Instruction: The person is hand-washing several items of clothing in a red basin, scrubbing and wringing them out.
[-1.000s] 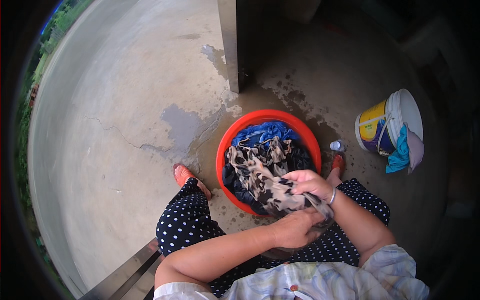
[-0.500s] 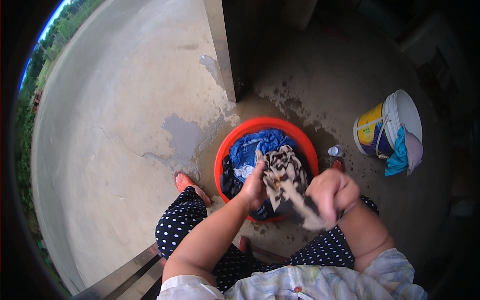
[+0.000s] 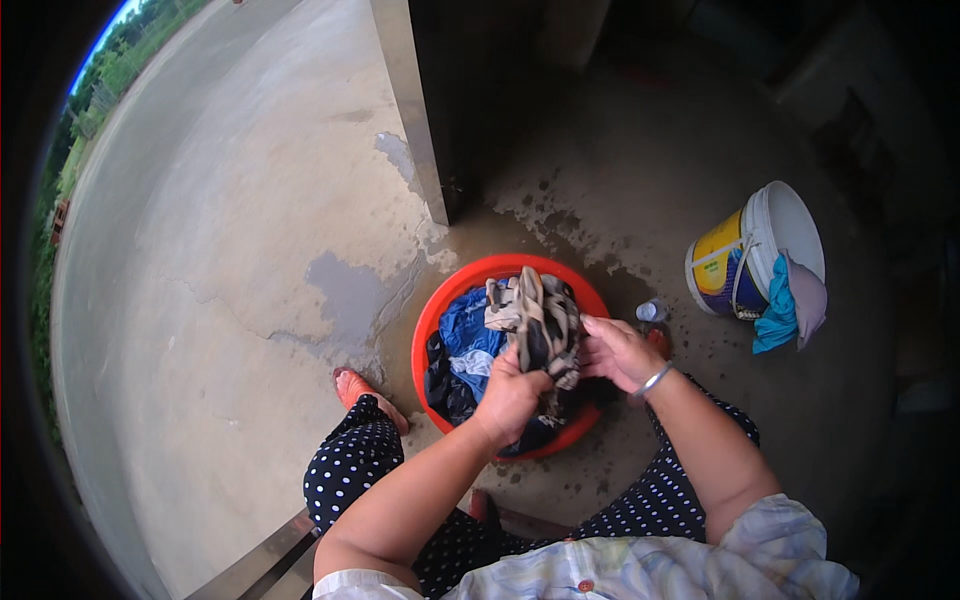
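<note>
A bunched camouflage garment point(image 3: 541, 318) in beige, brown and black is held over the red basin point(image 3: 430, 318). My left hand point(image 3: 510, 395) is closed on its lower left part, thumb across the fabric. At the garment's right edge my right hand point(image 3: 620, 355) has its fingers stretched out and parted, the tips against the cloth; a silver bangle circles that wrist. Under the garment, blue clothing point(image 3: 463, 325), a pale cloth piece point(image 3: 472, 364) and black clothing point(image 3: 445, 385) lie in the basin, partly hidden by my hands.
A white bucket point(image 3: 762, 255) with a yellow and blue label lies tipped at the right, teal cloth point(image 3: 776, 318) and greyish-lilac cloth point(image 3: 806, 295) hanging from its mouth. A small clear container point(image 3: 652, 311) sits near the basin. Beyond stands a metal-edged post point(image 3: 412, 110). Wet patches mark the concrete.
My right hand, earlier a blurred fist lower right beside the garment's trailing end, has moved up and opened at its edge. The garment is now gathered more compactly, and my left hand is lower.
</note>
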Tool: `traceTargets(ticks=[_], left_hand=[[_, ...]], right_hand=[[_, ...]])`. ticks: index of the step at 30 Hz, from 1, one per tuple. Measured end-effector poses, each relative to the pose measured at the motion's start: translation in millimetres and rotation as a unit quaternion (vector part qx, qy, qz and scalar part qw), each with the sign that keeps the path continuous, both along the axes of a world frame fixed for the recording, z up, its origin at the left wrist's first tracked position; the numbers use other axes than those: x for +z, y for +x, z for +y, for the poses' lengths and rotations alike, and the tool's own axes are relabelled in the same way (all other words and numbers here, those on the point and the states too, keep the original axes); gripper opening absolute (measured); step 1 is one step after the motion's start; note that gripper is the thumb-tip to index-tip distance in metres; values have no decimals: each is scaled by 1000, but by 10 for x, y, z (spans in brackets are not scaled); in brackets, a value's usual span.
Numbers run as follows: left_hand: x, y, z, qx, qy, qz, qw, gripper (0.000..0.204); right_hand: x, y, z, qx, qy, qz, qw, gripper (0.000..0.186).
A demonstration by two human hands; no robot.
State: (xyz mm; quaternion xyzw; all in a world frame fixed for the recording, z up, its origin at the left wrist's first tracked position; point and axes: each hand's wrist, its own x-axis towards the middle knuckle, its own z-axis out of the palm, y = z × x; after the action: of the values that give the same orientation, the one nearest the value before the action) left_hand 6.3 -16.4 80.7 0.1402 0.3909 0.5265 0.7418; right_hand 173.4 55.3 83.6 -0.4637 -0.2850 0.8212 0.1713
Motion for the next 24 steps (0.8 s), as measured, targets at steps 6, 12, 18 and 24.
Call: traceTargets(ticks=[6,12,18,24], left_hand=[[-64,7,-181,-206,270,292,894,28],[-67,-280,-116,-339,14,277,899,20],[-154,-585,141,-172,-1,501,848,37],[-89,-401,129,-24,-72,146,986,20]], right_hand=[[-207,-174,-61,-111,27,60,992,29],[-112,-24,-76,-113,6,136,984,38],[-6,77,-76,-39,94,129,986,35],[82,26,-186,225,369,34,901,32]])
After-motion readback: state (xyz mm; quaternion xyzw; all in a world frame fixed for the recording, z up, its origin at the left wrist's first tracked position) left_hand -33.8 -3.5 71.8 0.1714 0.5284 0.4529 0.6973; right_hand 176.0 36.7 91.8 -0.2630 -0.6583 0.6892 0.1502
